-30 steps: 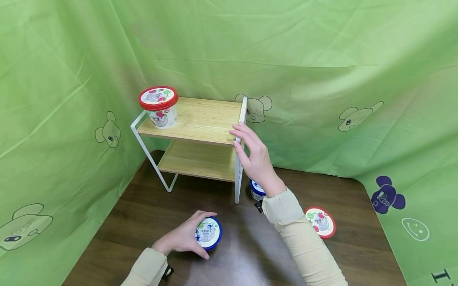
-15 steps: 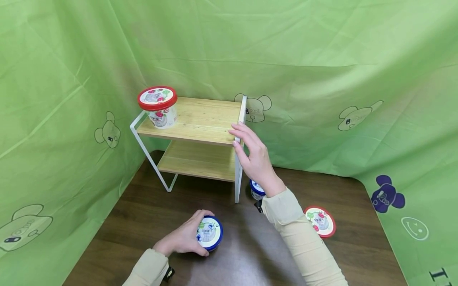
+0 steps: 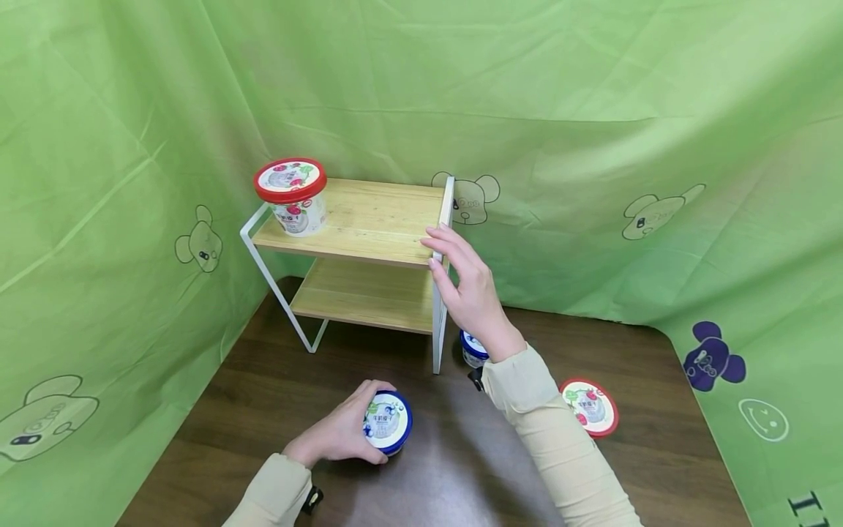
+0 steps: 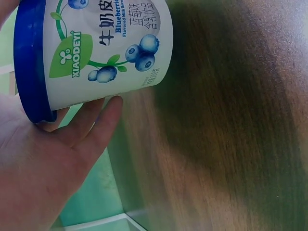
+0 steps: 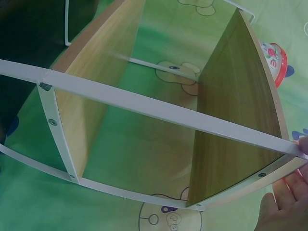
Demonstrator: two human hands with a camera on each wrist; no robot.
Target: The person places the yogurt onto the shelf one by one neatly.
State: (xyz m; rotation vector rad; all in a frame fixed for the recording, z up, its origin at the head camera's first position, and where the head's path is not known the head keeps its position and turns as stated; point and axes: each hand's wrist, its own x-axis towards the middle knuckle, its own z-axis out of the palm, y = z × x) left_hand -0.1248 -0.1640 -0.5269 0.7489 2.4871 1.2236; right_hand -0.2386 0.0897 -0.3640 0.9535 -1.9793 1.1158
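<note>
My left hand (image 3: 342, 428) grips a blueberry tub (image 3: 386, 423) with a blue lid, thumb on its near side and fingers on its far side. In the left wrist view the tub's printed side (image 4: 110, 53) shows blueberries and a green leaf, close over the dark table. My right hand (image 3: 469, 289) holds the front right corner of a two-tier shelf (image 3: 382, 219), its thumb in front of the white metal frame and its fingers over the top. In the right wrist view the fingers (image 5: 288, 187) lie by the upper board. A tub with a red lid (image 3: 291, 196) stands on the top board's left end.
Another blue-lidded tub (image 3: 472, 348), partly hidden by the right wrist, stands right of the shelf. A red-rimmed lid (image 3: 589, 408), partly covered by the right sleeve, shows farther right. Green printed cloth (image 3: 566, 146) rises behind and beside the brown table (image 3: 658, 439).
My left hand and the blueberry tub have shifted slightly away from me and to the right. The right hand stays at the shelf's corner.
</note>
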